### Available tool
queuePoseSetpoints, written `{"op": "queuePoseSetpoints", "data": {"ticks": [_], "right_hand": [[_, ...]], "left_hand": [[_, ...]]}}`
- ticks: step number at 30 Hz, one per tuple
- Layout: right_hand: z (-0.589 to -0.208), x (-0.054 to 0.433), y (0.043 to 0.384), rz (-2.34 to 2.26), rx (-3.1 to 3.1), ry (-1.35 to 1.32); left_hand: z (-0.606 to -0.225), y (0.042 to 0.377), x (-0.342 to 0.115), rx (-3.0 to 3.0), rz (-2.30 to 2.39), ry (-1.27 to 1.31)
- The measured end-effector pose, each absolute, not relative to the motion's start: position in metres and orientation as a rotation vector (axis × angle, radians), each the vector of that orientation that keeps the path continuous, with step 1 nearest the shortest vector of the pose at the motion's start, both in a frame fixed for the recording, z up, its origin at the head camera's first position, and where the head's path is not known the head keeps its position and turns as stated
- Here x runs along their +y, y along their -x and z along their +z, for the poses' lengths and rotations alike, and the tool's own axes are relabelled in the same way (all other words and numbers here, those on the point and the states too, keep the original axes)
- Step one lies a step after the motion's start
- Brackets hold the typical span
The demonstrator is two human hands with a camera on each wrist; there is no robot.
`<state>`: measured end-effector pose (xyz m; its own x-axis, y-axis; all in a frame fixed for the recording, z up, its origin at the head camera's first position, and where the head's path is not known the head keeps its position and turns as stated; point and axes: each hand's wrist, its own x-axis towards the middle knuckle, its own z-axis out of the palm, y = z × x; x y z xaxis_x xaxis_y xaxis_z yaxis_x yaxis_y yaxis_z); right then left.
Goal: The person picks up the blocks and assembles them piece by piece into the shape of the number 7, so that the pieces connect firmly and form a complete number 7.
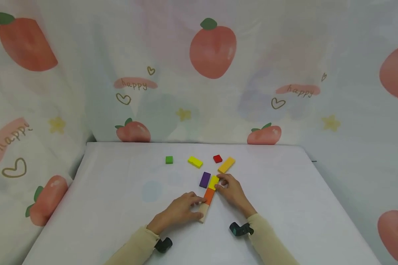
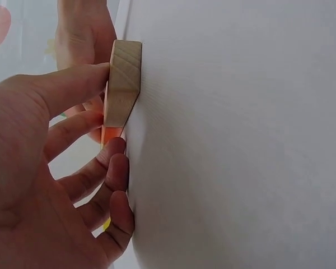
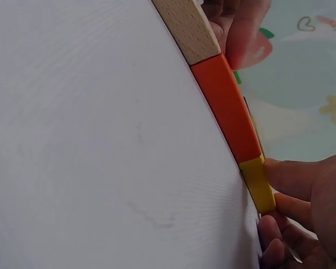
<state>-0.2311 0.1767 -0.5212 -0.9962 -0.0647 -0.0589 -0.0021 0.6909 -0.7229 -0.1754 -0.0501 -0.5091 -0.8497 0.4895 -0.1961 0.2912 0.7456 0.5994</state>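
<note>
Three blocks lie end to end in a slanting row: a plain wooden block nearest, an orange block in the middle, a yellow block at the far end. My left hand rests its thumb against the wooden block and its index fingertip by the orange one; its other fingers bend loosely near the table. Thumb and index finger of my right hand pinch the yellow block, which meets the orange block's end. A purple block lies just left of the yellow one.
Farther back on the white table lie a green block, another yellow block, a red block and a yellow-orange block. A patterned cloth hangs behind the table.
</note>
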Motion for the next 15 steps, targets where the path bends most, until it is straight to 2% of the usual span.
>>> {"op": "queuePoseSetpoints", "data": {"ticks": [15], "right_hand": [[-0.5185, 0.1769, 0.2356, -1.163, 2.813, 0.029]], "left_hand": [[-0.5001, 0.1741, -0.0484, 2.645, 0.732, -0.669]]}}
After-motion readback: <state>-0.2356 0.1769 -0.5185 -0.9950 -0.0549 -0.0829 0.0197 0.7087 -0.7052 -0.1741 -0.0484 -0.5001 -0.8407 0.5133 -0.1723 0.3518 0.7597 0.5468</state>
